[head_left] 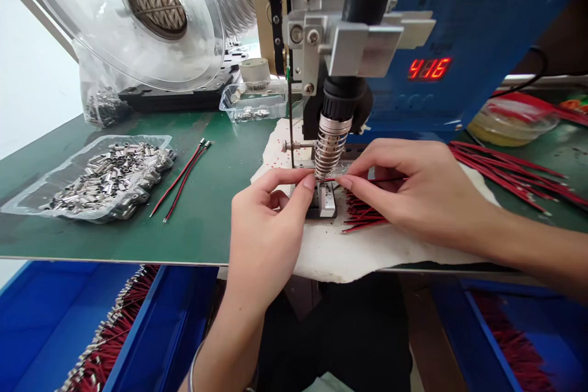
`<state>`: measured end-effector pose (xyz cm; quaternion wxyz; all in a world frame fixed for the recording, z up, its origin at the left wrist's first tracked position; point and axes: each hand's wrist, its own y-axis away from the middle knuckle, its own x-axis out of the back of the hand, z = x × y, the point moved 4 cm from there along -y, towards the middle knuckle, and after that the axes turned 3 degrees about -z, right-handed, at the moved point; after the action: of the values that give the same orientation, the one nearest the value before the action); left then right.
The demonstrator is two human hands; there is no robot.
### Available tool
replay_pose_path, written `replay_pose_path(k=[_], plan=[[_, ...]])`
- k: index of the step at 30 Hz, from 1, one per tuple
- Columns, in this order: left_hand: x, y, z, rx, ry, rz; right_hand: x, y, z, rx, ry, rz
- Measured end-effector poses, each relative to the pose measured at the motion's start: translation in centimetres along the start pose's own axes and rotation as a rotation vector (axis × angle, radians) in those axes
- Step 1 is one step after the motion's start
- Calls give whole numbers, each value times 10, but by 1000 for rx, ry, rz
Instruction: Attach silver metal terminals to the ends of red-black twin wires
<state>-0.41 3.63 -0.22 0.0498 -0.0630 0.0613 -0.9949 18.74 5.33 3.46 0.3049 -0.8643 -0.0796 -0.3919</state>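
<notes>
One thin red wire (pixel 329 180) lies left to right by the tip of the soldering iron (pixel 331 135), between the right hand (pixel 408 187), which pinches it, and the left hand (pixel 269 236), pinched together, anything held there hidden.

Hands (pixel 269 233) (pixel 418 193) at red wire (pixel 327 180), soldering iron (pixel 332 135) above

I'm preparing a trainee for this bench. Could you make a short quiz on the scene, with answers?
1. Which number glows on the red display of the blue machine?
2. True or false: the clear tray of metal parts sits to the left of the left hand.
3. What does the right hand pinch?
A) a screwdriver
B) a wire
C) a roll of tape

Key: 1. 416; 2. True; 3. B
</notes>
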Motion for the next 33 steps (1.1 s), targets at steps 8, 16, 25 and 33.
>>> replay_pose_path(k=[8,16,25,33], plan=[[1,1,-2,8,-16,-5,0,0,0,-28,-12,-9],[0,1,0,0,-25,2,1,1,-1,1,14,0],[1,1,-1,10,-7,-3,1,0,-3,38,20,2],[1,1,-1,1,-16,-1,1,-1,-4,85,43,24]])
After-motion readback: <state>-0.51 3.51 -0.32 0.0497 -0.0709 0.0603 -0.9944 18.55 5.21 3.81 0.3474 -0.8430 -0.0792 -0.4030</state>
